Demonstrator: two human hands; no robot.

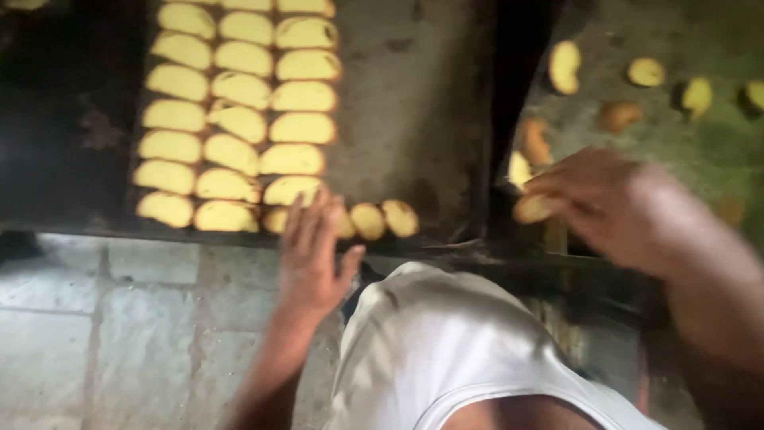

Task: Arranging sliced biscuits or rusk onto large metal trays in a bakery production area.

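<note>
Left hand (313, 253) spread flat over tray (414, 119) edge (3 rows of slices (239, 123)); right hand (609, 205) pinches 1 pale slice (532, 209).

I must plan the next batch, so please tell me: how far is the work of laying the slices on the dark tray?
Done: three neat columns of pale slices fill the left part of the dark tray. In hand: the left hand rests at the front row, and the right hand holds one slice. Left: the tray's right part is bare, and loose slices lie on the green surface.
</note>
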